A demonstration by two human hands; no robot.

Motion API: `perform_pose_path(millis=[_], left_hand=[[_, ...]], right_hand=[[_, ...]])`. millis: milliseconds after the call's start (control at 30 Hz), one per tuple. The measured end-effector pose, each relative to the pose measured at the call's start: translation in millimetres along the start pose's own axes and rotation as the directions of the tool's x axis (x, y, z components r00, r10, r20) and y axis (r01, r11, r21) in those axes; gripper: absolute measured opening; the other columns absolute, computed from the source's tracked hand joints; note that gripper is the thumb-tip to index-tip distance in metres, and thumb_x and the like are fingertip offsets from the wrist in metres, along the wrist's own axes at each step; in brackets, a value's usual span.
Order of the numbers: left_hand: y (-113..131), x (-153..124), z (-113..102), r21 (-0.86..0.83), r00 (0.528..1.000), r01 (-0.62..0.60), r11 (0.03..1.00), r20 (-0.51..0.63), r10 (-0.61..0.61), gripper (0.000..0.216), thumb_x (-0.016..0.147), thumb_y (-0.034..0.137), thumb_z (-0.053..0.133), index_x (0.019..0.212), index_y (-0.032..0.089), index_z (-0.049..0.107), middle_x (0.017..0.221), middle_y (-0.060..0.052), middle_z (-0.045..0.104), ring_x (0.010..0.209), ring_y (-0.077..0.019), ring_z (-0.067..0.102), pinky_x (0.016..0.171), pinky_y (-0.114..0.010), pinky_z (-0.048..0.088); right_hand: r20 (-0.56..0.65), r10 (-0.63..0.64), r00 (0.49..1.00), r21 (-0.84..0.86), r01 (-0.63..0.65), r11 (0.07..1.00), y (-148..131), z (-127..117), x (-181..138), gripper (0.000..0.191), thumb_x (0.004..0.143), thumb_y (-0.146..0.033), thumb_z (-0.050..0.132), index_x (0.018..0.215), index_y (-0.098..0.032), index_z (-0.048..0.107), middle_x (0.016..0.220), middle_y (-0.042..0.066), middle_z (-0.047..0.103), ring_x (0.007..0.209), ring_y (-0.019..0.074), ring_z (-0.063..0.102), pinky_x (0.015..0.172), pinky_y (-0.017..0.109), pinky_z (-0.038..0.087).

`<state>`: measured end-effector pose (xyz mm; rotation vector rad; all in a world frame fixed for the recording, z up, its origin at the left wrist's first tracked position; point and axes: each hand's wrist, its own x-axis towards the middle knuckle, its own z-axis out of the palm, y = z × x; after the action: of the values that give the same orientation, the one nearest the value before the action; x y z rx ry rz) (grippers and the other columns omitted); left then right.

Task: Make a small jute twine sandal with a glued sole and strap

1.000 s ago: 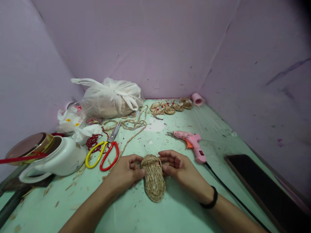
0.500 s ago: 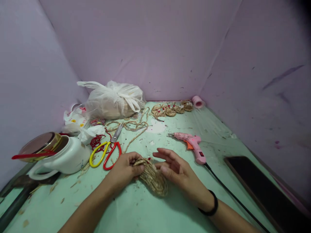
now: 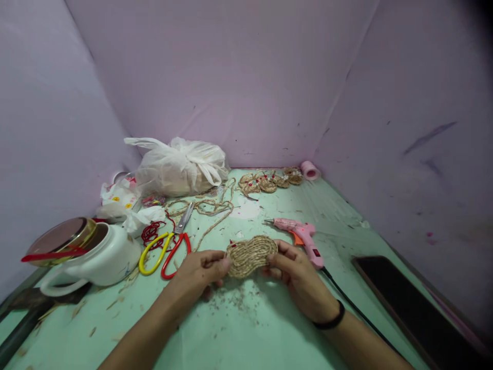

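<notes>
Both my hands hold a small woven straw slipper (image 3: 251,254) just above the green table (image 3: 239,329), turned sideways with its flat sole facing me. My left hand (image 3: 200,272) pinches its left end with thumb and fingers. My right hand (image 3: 295,272) grips its right end, fingers curled behind it; a black band is on that wrist. Bits of straw lie scattered on the table under the slipper.
Yellow-and-red scissors (image 3: 165,246) and jute cord (image 3: 208,208) lie to the left, a pink glue gun (image 3: 302,236) with a black cable to the right. A white pot (image 3: 102,254), a tied plastic bag (image 3: 177,164), finished straw pieces (image 3: 267,181), a pink tape roll (image 3: 308,169) and a dark tablet (image 3: 408,303) stand around.
The slipper lay lengthwise on the table between my hands; I have lifted it and turned it sideways, with one hand now gripping each end. The camera tilted slightly.
</notes>
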<state>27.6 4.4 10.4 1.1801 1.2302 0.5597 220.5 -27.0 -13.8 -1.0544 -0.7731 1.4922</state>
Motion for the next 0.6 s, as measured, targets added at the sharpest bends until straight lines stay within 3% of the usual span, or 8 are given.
perform_pose_path(millis=[100,167,333,467,600], left_hand=[[1.2,1.7,-6.0,0.014,0.984,-0.053,0.999,-0.172,0.054,0.05,0.067,0.055,0.056,0.083,0.009,0.063,0.069,-0.007,0.062,0.05,-0.0099,0.049,0.038,-0.019,0.03],[-0.3,3.8,-6.5,-0.02,0.972,-0.111,0.994,-0.211,0.104,0.047,0.067,0.053,0.057,0.08,0.009,0.062,0.066,-0.005,0.061,0.046,-0.0081,0.046,0.039,-0.019,0.03],[-6.6,4.3,5.6,0.006,0.986,-0.116,0.993,-0.123,0.116,0.033,0.063,0.043,0.064,0.071,0.01,0.06,0.045,0.005,0.046,0.038,-0.0043,0.031,0.038,-0.018,0.022],[-7.3,-0.1,18.1,0.0,0.997,-0.081,0.997,0.003,0.081,0.025,0.062,0.034,0.064,0.067,0.009,0.062,0.047,0.004,0.049,0.039,-0.0035,0.03,0.039,-0.019,0.02],[-7.5,-1.0,23.7,-0.004,0.998,-0.059,0.998,0.001,0.059,0.018,0.058,0.028,0.065,0.057,0.011,0.058,0.043,0.005,0.047,0.039,-0.0039,0.033,0.039,-0.019,0.022]], right_hand=[[0.004,0.016,1.0,0.011,-0.016,1.0,-3.8,-3.7,2.2,0.019,0.064,-0.028,0.068,0.075,-0.014,0.064,0.075,0.005,0.063,0.066,0.0144,0.057,0.061,0.026,0.047],[0.019,0.026,0.999,0.001,-0.026,1.0,-4.0,-4.6,2.8,0.017,0.065,-0.029,0.068,0.07,-0.013,0.065,0.069,0.004,0.062,0.064,0.0133,0.056,0.059,0.024,0.045],[0.087,0.071,0.994,-0.071,-0.065,0.995,-0.1,-1.2,-0.4,0.014,0.067,-0.027,0.066,0.068,-0.013,0.065,0.062,0.0,0.058,0.058,0.0104,0.052,0.054,0.021,0.039],[0.211,0.105,0.972,-0.219,-0.058,0.974,3.1,4.1,-5.5,0.015,0.069,-0.027,0.065,0.069,-0.012,0.066,0.059,-0.001,0.057,0.055,0.0085,0.049,0.051,0.02,0.036],[0.212,0.094,0.973,-0.257,-0.037,0.966,6.8,7.7,-8.4,0.022,0.068,-0.032,0.067,0.08,-0.014,0.065,0.067,0.0,0.062,0.058,0.0091,0.052,0.052,0.02,0.04]])
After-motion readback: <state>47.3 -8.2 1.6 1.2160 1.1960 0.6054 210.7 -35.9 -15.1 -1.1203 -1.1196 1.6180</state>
